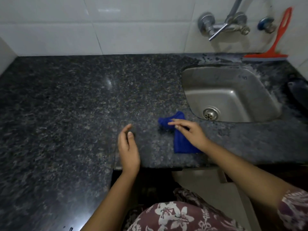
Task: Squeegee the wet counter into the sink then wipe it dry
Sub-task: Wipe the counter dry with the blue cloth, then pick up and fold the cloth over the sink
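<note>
crumpled blue cloth (179, 140) on counter (75, 100) beside sink (233, 90), red squeegee (273, 47) leaning on wall

Cloth (180, 140) on counter (83, 97), left of sink (233, 90)

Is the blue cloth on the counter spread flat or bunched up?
Partly bunched. The blue cloth is crumpled at its far end and flatter near the counter edge, under the right hand.

Glossy granite counter (66, 105) (steel sink (225, 84))
</note>
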